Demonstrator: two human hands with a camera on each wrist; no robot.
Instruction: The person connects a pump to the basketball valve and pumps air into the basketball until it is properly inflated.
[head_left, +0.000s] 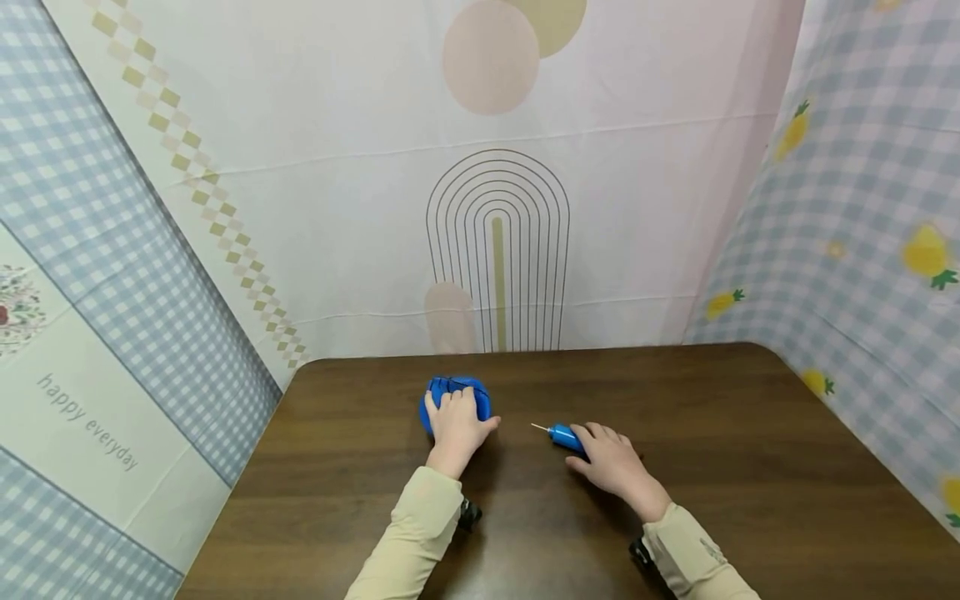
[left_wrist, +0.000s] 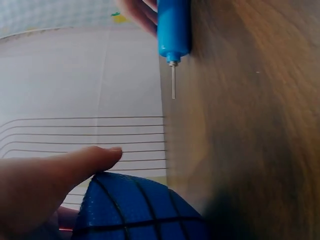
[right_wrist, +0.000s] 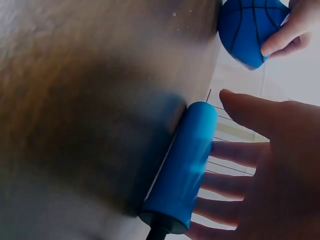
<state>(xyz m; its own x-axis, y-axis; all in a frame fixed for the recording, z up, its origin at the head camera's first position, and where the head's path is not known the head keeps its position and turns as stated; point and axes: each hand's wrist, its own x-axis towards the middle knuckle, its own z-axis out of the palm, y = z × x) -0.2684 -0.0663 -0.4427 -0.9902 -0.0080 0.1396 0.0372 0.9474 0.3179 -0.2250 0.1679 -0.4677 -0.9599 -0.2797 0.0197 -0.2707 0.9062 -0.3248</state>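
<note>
Roughly crosswise, blue pump (head_left: 565, 437), needle (head_left: 540, 427) leftward

The ball (right_wrist: 247, 30) lies on the table (head_left: 375, 467), left of its middle and towards the far edge, under the left hand (head_left: 456, 425). To its right, apart and slightly nearer the person, lies the pump (right_wrist: 182, 165), its needle (left_wrist: 173, 82) pointing left. The right hand (head_left: 611, 458) is at the pump. Behind the table hangs a back cloth (head_left: 337, 208); other cloths flank it left and right.
</note>
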